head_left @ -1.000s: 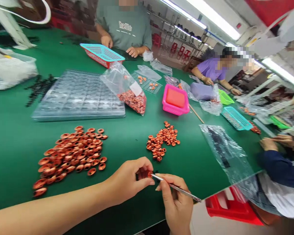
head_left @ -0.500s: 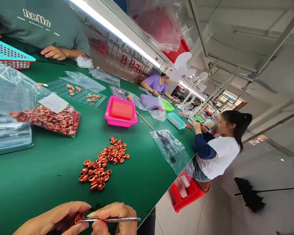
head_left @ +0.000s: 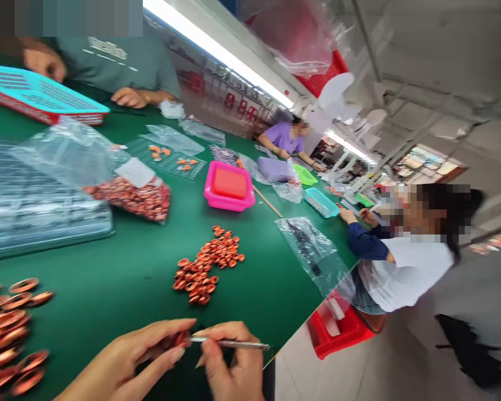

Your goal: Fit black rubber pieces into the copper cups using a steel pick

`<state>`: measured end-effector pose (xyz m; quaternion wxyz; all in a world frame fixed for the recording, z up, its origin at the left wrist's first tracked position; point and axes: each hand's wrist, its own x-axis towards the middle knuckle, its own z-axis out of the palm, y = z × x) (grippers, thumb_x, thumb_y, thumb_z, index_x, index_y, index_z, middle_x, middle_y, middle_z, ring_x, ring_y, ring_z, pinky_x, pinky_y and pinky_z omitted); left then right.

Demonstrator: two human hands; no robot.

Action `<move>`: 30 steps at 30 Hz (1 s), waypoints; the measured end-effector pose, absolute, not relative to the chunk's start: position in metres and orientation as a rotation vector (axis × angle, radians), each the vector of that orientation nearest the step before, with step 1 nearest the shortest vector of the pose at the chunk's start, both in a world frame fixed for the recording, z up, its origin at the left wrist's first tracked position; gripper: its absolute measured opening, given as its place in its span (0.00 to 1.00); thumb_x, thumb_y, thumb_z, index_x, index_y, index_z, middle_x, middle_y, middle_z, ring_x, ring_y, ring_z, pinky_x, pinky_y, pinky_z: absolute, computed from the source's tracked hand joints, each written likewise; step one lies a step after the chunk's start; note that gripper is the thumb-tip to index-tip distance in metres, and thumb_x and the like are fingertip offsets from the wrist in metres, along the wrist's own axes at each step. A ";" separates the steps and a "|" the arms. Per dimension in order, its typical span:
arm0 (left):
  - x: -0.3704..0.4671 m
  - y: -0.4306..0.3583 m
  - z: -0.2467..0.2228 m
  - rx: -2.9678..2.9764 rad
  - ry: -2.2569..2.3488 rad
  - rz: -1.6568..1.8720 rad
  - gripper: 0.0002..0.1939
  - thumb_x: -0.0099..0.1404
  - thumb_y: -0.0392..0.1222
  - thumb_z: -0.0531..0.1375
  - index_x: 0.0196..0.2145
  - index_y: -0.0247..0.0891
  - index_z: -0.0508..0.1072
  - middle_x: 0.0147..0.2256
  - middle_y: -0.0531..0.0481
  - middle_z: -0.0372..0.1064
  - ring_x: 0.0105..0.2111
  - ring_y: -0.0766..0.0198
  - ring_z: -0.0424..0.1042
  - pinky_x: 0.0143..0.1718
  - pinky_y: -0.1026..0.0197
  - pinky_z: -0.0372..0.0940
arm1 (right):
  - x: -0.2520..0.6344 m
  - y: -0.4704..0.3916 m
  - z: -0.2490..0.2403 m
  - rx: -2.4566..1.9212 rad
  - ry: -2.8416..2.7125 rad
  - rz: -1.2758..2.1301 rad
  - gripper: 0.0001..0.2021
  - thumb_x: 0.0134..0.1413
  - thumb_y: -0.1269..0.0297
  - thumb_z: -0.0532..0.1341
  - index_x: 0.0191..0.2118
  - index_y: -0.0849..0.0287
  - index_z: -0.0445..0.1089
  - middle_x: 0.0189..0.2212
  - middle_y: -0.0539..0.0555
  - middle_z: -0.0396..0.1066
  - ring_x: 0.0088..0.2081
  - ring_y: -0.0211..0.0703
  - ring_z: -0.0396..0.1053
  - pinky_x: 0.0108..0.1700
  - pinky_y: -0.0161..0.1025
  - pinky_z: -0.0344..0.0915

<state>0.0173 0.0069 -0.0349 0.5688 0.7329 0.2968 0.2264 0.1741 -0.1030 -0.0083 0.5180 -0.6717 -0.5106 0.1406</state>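
Observation:
My left hand (head_left: 137, 359) is at the bottom of the view and pinches a small copper-coloured ring-like piece (head_left: 182, 337) between thumb and fingers. Just right of it, my right hand (head_left: 234, 356) grips a thin metal tool (head_left: 244, 344), whose tip meets the piece or lies right beside it. Beyond my hands, a pile of similar copper pieces (head_left: 196, 278) lies on the green table (head_left: 129, 295). More copper pieces (head_left: 8, 328) lie at the lower left, blurred.
A pink tray (head_left: 229, 203) with a red block stands mid-table. Left are a bag of copper pieces (head_left: 137, 197), a clear plastic tray (head_left: 45, 234) and a turquoise basket (head_left: 45, 92). A clear bag (head_left: 313, 245) lies near the right edge. Three other people sit around.
The view has swung left, so everything sits further right and the lower-left copper pieces now show. Both hands keep their holds on the piece and the tool.

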 end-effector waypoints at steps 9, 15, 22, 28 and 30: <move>0.022 0.008 0.017 1.713 0.697 0.440 0.10 0.65 0.40 0.58 0.42 0.35 0.75 0.35 0.49 0.75 0.33 0.65 0.72 0.38 0.65 0.69 | 0.198 -0.111 -0.002 -1.501 -1.082 0.521 0.05 0.58 0.65 0.64 0.40 0.57 0.72 0.39 0.56 0.78 0.29 0.39 0.76 0.32 0.37 0.75; 0.019 0.008 0.013 1.732 0.704 0.457 0.04 0.63 0.38 0.60 0.36 0.37 0.73 0.32 0.52 0.72 0.31 0.67 0.71 0.35 0.66 0.66 | 0.215 -0.108 0.000 -1.510 -1.046 0.527 0.04 0.56 0.66 0.65 0.37 0.58 0.72 0.34 0.55 0.77 0.27 0.40 0.75 0.29 0.38 0.74; 0.022 0.010 0.010 1.760 0.737 0.433 0.01 0.63 0.37 0.60 0.34 0.38 0.71 0.30 0.55 0.70 0.29 0.68 0.69 0.32 0.67 0.64 | 0.218 -0.116 -0.008 -1.571 -1.020 0.515 0.04 0.55 0.66 0.65 0.37 0.57 0.71 0.34 0.54 0.77 0.28 0.40 0.75 0.29 0.38 0.74; 0.021 0.010 0.011 1.756 0.744 0.405 0.00 0.64 0.37 0.59 0.34 0.39 0.70 0.31 0.55 0.70 0.29 0.69 0.69 0.32 0.68 0.64 | 0.215 -0.115 -0.004 -1.590 -1.064 0.511 0.05 0.55 0.70 0.65 0.37 0.56 0.70 0.32 0.52 0.76 0.30 0.41 0.75 0.31 0.39 0.74; 0.020 0.010 0.012 1.756 0.748 0.387 0.00 0.64 0.37 0.59 0.34 0.39 0.70 0.31 0.54 0.70 0.30 0.68 0.69 0.32 0.67 0.64 | 0.214 -0.114 -0.003 -1.592 -1.081 0.509 0.05 0.55 0.71 0.64 0.37 0.55 0.71 0.31 0.52 0.76 0.32 0.42 0.75 0.33 0.39 0.74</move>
